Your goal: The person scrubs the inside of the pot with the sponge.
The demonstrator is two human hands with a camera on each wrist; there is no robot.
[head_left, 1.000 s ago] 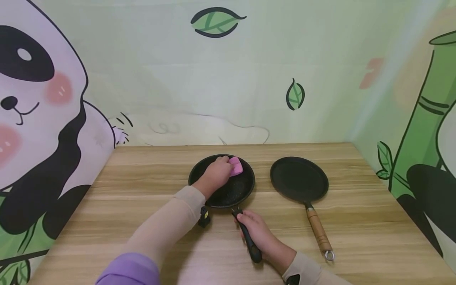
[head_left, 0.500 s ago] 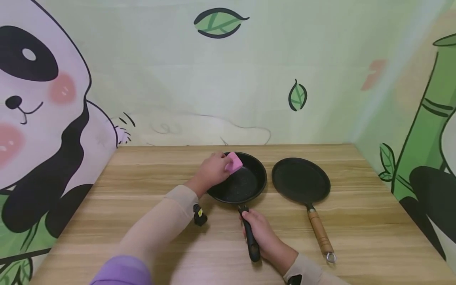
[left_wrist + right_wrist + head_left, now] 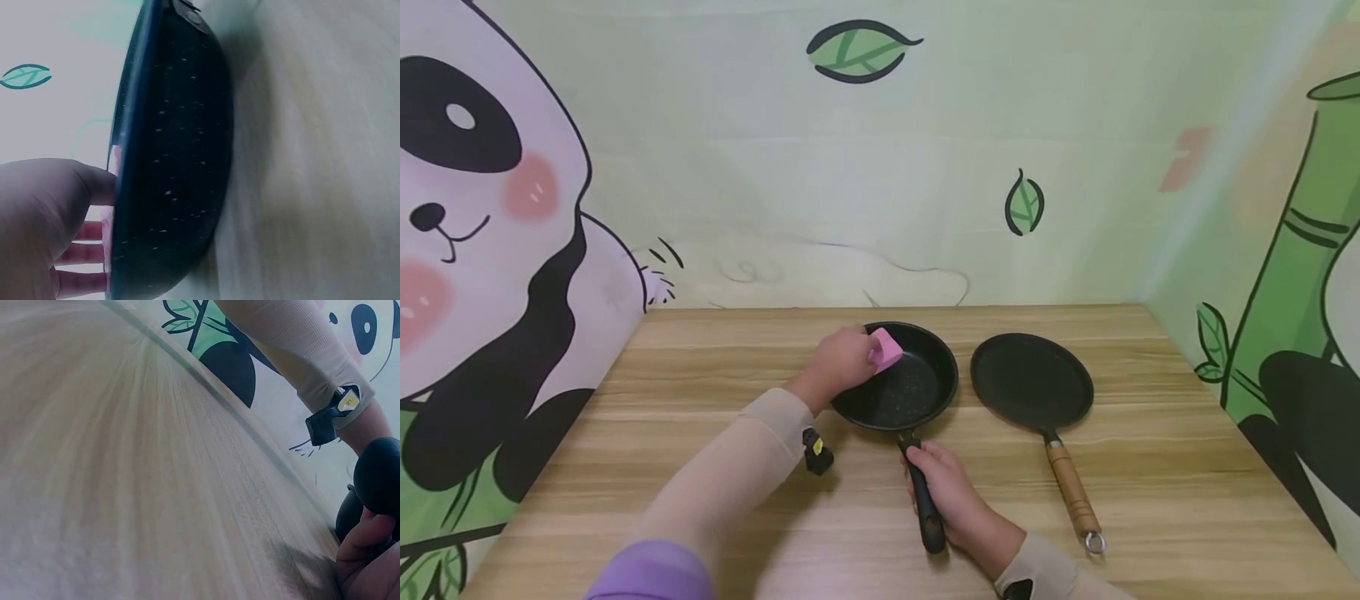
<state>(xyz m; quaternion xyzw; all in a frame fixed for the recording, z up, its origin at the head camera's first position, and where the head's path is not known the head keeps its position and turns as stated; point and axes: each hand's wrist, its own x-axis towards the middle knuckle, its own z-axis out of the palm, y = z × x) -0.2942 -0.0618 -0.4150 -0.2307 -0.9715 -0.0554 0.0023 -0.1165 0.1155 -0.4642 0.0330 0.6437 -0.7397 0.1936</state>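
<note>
My left hand [image 3: 844, 360] pinches a pink sponge [image 3: 887, 350] between thumb and fingers, at the left inner side of a black frying pan [image 3: 913, 392]. In the left wrist view the speckled outside of the frying pan [image 3: 175, 144] fills the middle, and its wall hides most of the sponge [image 3: 107, 231]. The thumb and fingers of the left hand [image 3: 50, 225] reach over the rim there. My right hand [image 3: 951, 487] grips the pan's black handle [image 3: 928, 508]. The right wrist view catches curled fingers of the right hand [image 3: 369, 556] round the handle end [image 3: 378, 475].
Right of the frying pan lies a flat black crepe pan [image 3: 1032, 379] with a wooden handle [image 3: 1072, 487] and a metal ring. Both pans are over a wood-grain table [image 3: 700, 358]. A printed panda wall [image 3: 737, 167] stands along the table's back edge.
The frying pan has shifted to the right and turned slightly, its handle swinging with the right hand. The left hand and sponge have moved from the pan's middle toward its left side.
</note>
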